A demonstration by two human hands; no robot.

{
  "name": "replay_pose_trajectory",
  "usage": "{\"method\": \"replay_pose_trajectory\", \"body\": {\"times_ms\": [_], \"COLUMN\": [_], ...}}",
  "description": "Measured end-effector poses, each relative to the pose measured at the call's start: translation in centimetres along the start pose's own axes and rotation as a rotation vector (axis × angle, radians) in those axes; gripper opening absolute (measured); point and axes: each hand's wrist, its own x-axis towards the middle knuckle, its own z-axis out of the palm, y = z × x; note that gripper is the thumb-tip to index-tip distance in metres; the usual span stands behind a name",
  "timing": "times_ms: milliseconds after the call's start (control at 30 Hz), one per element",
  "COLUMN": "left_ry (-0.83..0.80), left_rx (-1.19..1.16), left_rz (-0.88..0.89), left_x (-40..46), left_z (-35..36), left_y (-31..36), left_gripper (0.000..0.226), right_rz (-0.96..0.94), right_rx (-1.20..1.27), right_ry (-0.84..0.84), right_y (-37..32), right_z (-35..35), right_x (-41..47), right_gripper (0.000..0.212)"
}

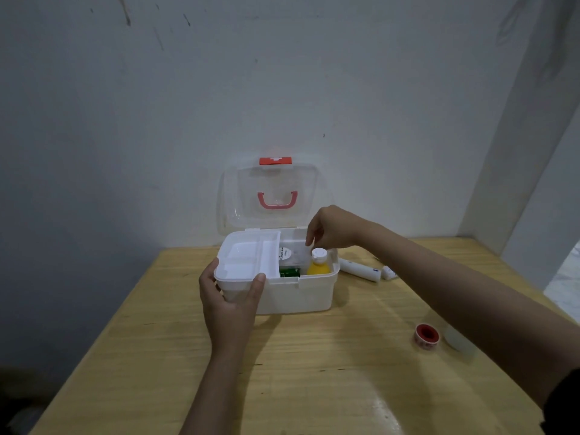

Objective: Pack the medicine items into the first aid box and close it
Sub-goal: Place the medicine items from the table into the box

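A white first aid box (301, 295) stands open on the wooden table, its clear lid (273, 196) with a pink handle leaning back against the wall. A white divided tray (248, 259) covers the box's left half, and my left hand (230, 304) grips the tray's front edge. Inside the right half stand a yellow bottle with a white cap (318, 263), a green pack (289, 272) and a white round item (285, 253). My right hand (332, 229) hovers just above the bottle's cap, fingers loosely curled and holding nothing.
Two white tubes (361, 269) lie on the table right of the box. A red tape roll (426, 335) and a pale translucent container (455, 337) sit at the right, partly under my right forearm. The wall is close behind the box.
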Motion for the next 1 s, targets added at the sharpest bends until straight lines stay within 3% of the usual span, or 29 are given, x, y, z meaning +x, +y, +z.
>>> {"method": "replay_pose_trajectory", "body": {"times_ms": [267, 700, 1000], "left_ry": [0.008, 0.002, 0.010], "left_rx": [0.011, 0.033, 0.038], "left_rz": [0.009, 0.022, 0.016], "left_x": [0.2, 0.3, 0.3], "left_z": [0.0, 0.0, 0.0], "left_y": [-0.3, -0.4, -0.2], "left_gripper": [0.078, 0.079, 0.080], "right_rz": [0.006, -0.002, -0.017], "right_rx": [-0.096, -0.009, 0.072], "right_ry": [0.014, -0.186, -0.166], "right_y": [-1.2, -2.6, -1.9], "right_z": [1.2, 0.2, 1.0], "right_x": [1.5, 2.7, 2.4], "right_gripper": [0.023, 0.022, 0.023]}}
